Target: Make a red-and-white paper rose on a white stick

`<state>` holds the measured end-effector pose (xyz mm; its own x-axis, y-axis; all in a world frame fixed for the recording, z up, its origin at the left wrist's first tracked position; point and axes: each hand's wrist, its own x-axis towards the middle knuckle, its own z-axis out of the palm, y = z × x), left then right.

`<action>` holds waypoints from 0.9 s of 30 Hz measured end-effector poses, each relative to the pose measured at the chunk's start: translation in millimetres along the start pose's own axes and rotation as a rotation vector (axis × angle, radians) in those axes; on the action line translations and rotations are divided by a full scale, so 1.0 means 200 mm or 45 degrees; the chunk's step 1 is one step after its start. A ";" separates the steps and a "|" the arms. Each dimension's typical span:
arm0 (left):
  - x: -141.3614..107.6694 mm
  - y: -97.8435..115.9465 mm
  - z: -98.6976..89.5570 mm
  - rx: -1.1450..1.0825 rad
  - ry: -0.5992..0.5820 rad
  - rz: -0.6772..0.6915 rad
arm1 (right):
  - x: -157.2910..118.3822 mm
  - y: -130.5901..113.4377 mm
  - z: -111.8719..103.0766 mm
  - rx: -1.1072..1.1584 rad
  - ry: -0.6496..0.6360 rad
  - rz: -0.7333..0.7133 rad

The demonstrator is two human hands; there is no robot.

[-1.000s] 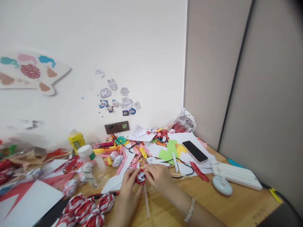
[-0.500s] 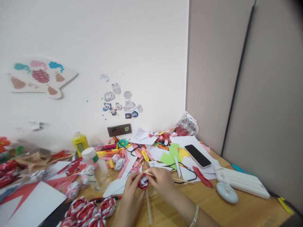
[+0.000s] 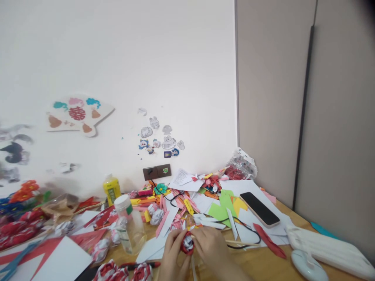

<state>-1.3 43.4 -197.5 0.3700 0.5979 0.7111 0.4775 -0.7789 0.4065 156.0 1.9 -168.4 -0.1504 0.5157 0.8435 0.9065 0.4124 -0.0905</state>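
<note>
Between my two hands is a small red-and-white rolled paper flower (image 3: 187, 242), its spiral centre facing up. My left hand (image 3: 173, 255) wraps its fingers round the flower's left side. My right hand (image 3: 211, 246) pinches the flower's right edge with thumb and fingers. A thin pale strip (image 3: 193, 268) hangs below the flower toward the table. At the lower left lie more red-and-white paper roses (image 3: 111, 272), cut off by the frame's bottom edge. A clear jar with a white lid (image 3: 130, 226) stands left of my hands.
Paper scraps (image 3: 227, 207) cover the table's back. On the right are a phone (image 3: 259, 209), a folded red strip (image 3: 269, 240), a white keyboard (image 3: 328, 249) and a mouse (image 3: 309, 265). Blue scissors (image 3: 20, 257) and white paper (image 3: 63, 259) lie left. A yellow bottle (image 3: 111, 190) stands near the wall.
The view has tilted up and turned left, so everything sits lower and further right. Both hands still hold the paper flower; the right wrist's bracelet is out of sight.
</note>
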 end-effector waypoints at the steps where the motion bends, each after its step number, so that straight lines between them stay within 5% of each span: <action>1: 0.00 0.00 0.00 -0.001 0.019 0.000 | 0.00 0.00 0.00 0.005 0.006 0.009; 14: -0.02 0.02 0.08 -0.177 0.377 -0.148 | 0.00 -0.01 -0.01 0.058 0.069 0.083; 23: -0.02 -0.02 0.01 -0.053 0.261 -0.166 | -0.02 -0.01 0.01 0.091 0.146 0.093; 27: -0.03 -0.05 0.02 -0.102 0.088 -0.363 | -0.02 -0.01 0.02 0.089 0.112 0.096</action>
<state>-5.2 49.0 -208.6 0.1737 0.7826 0.5978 0.4888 -0.5955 0.6375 154.2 1.1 -174.1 -0.0451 0.4804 0.8759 0.8836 0.4282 -0.1894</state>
